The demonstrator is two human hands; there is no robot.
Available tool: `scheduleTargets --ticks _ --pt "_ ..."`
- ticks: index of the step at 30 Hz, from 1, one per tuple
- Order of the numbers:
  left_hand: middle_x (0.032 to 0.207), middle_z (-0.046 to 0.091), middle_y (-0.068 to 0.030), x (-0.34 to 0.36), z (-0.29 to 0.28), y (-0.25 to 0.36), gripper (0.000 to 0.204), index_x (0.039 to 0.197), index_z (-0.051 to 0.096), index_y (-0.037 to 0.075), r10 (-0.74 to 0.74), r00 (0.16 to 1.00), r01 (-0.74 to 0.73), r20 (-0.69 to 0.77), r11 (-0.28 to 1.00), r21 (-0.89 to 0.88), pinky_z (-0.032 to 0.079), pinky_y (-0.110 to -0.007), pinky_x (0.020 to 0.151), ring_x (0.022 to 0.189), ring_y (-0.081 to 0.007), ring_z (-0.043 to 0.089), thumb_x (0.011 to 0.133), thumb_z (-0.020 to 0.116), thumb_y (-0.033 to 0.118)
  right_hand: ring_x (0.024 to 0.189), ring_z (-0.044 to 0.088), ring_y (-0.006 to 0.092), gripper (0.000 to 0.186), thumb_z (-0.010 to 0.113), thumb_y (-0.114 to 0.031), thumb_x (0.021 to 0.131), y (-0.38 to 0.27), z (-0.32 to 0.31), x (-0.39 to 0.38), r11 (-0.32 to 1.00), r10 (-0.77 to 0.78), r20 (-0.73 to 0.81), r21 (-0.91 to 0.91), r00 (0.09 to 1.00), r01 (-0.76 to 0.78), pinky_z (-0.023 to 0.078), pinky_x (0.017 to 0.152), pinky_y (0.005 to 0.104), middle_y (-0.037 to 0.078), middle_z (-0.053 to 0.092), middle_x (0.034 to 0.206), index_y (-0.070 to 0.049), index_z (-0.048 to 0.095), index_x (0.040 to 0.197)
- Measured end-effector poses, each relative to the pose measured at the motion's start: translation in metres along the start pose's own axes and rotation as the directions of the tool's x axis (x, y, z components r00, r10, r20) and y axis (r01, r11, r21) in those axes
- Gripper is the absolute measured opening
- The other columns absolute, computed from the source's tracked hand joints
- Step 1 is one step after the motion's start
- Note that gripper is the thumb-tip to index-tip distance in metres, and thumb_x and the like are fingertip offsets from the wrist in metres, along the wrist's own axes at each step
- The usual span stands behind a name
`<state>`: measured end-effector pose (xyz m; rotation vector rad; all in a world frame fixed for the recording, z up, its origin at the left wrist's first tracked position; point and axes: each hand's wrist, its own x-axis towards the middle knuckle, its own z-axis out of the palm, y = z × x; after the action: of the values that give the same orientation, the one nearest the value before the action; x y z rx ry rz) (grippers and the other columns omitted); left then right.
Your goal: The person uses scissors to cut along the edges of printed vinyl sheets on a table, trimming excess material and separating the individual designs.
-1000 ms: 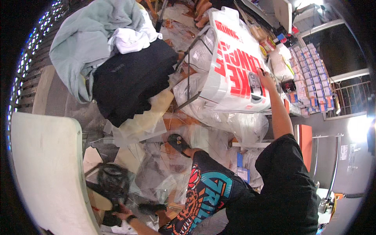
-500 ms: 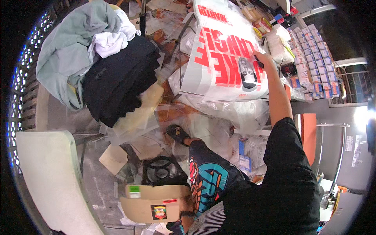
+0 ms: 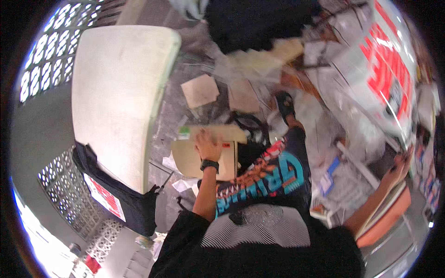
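My left hand [image 3: 208,147], with a dark band on its wrist, reaches over a tan board [image 3: 204,162] that carries a green label. Its fingers are stretched out, though blurred at the tips, and they hold nothing that I can see; whether they touch the board I cannot tell. Far right, my right hand [image 3: 402,164] is beside the lower edge of the white sheets [image 3: 357,76] printed with large red letters and a portrait. Blur smears its fingers, so I cannot make out if anything is in them.
A pale rounded tabletop [image 3: 120,92] stands at the left, with a black printed shirt [image 3: 116,199] hanging by its lower end. Black fabric [image 3: 259,23] is piled at the top. Clear plastic film [image 3: 343,116] and loose tan squares [image 3: 200,90] litter the floor. An orange panel [image 3: 389,217] stands at lower right.
The view has swung left, so the printed sheets now sit at the far right. My left hand has come into view over the tan board. My right hand has moved from the portrait to the sheets' lower edge.
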<state>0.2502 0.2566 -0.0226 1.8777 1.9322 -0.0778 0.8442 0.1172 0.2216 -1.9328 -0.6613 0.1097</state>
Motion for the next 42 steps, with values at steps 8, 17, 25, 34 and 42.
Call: scheduleTargets --ticks 8,17,25,34,42 --pt "0.156 0.037 -0.016 -0.029 0.038 -0.018 0.07 0.147 0.046 0.014 -0.092 0.994 0.096 0.061 0.993 -0.066 0.019 -0.063 0.113 0.145 -0.0417 0.028 0.092 0.053 0.057 0.092 0.052 0.0169 0.026 0.065 -0.008 0.079 0.036 0.111 -0.166 0.995 0.091 0.549 -0.078 0.831 -0.057 0.044 0.086 0.0322 0.004 0.056 0.101 -0.001 0.061 0.104" --pt "0.144 0.048 -0.0283 -0.018 0.061 -0.124 0.092 0.14 0.047 -0.006 -0.323 0.945 0.326 0.056 0.912 -0.25 0.027 -0.053 0.116 0.14 -0.044 0.036 0.086 0.059 0.067 0.095 0.059 0.047 0.042 0.052 -0.035 0.101 0.082 0.309 -0.451 0.897 0.357 0.842 -0.429 0.404 0.102 0.047 0.085 0.0558 0.029 0.062 0.097 0.006 0.059 0.108" --pt "0.156 0.036 -0.0241 -0.032 0.091 -0.105 0.077 0.154 0.038 0.016 -0.34 0.935 0.354 0.101 0.883 -0.307 0.026 -0.06 0.113 0.144 -0.0414 0.033 0.095 0.045 0.066 0.107 0.063 0.0282 0.048 0.05 -0.04 0.103 0.079 0.306 -0.471 0.739 0.516 0.802 -0.24 0.301 -0.629 0.047 0.092 0.0368 0.021 0.067 0.118 0.002 0.059 0.124" --pt "0.16 0.028 -0.022 -0.056 0.081 -0.043 0.074 0.157 0.03 0.013 -0.468 0.861 0.473 -0.197 0.881 -0.028 0.025 -0.059 0.113 0.148 -0.0397 0.026 0.1 0.04 0.059 0.126 0.053 0.0393 0.093 0.08 -0.049 0.074 0.061 0.308 -0.415 0.856 0.439 0.897 -0.402 0.048 -0.324 0.041 0.107 0.0408 0.027 0.054 0.134 0.008 0.044 0.138" --pt "0.153 0.037 -0.0245 -0.042 0.014 -0.02 0.067 0.15 0.037 0.002 -0.099 0.961 0.036 -0.258 0.971 -0.237 0.028 -0.056 0.113 0.14 -0.0416 0.036 0.104 0.04 0.05 0.12 0.058 0.035 0.093 0.081 -0.046 0.074 0.057 0.305 -0.356 0.781 0.45 0.892 -0.37 0.044 -0.503 0.044 0.102 0.0377 0.028 0.059 0.127 0.012 0.043 0.135"
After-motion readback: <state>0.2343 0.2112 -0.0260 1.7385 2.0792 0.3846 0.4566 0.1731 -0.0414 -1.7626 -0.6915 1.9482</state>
